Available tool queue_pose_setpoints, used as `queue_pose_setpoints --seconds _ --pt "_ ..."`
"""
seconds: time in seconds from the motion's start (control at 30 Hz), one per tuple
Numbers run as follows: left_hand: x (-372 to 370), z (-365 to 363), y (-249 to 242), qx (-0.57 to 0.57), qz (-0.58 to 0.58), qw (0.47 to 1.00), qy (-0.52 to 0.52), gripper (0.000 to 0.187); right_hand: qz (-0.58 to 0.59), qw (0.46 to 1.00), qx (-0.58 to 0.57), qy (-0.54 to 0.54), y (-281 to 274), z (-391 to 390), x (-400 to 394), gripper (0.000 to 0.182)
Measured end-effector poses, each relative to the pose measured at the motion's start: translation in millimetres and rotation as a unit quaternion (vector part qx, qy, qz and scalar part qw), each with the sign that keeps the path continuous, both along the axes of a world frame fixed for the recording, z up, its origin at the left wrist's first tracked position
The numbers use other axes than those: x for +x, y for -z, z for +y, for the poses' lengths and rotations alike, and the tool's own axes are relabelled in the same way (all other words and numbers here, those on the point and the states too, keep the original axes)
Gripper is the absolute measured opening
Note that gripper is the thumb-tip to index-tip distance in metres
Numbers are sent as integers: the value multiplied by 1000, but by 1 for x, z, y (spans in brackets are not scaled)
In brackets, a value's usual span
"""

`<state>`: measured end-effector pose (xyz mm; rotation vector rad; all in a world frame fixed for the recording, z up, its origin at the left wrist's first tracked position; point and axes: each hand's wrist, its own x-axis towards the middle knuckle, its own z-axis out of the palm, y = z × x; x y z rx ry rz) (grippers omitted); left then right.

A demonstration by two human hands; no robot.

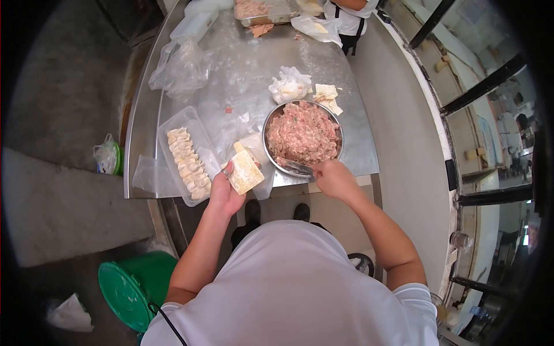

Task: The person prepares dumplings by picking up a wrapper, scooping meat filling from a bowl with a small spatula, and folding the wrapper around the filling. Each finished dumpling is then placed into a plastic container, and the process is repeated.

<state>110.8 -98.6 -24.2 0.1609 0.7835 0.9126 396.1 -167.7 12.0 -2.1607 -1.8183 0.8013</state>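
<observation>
My left hand (227,191) is closed on a stack of square, floured dough wrappers (246,174), with the thumb along the side. In my right hand (336,179) is a metal spatula (296,168), its handle mostly hidden by the fingers. The blade rests in the near side of a round steel bowl (266,142) heaped with pink minced meat (304,131). Left of my left hand, a clear plastic tray (203,128) holds folded dumplings (187,161) in a row. More wrappers (254,143) lie on the table just beyond the held stack.
On the steel table (248,63) are a crumpled plastic bag (290,85), loose wrappers (328,97) and clear bags (182,66). A meat container (265,12) stands at the far end, near another person (350,17). A green lidded bin (124,294) stands at lower left.
</observation>
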Motion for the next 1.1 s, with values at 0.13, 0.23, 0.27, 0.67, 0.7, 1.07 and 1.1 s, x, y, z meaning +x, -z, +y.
queue_pose_setpoints --seconds 0.13,0.23,0.27,0.67,0.7,1.07,1.1 --pt "-3 4 2 0 9 1000 6 52 -27 1000 -7 14 3 -6 5 20" --pt "-4 6 4 -12 -1 1000 11 52 -154 987 -52 -16 -2 -7 -7 21" --pt "-3 7 5 -12 -6 1000 14 51 -167 984 -57 -31 2 -6 -10 21" --pt "35 8 13 -44 -19 997 55 49 185 977 54 97 -4 -42 -33 39" --pt "43 8 12 -47 -22 997 58 49 169 977 104 75 -5 -48 -45 41" --pt "50 34 11 -53 0 998 -39 50 -96 963 253 6 -8 -66 -64 59" --pt "50 34 12 -49 -6 999 -20 48 -86 959 271 -3 -11 -62 -67 59"
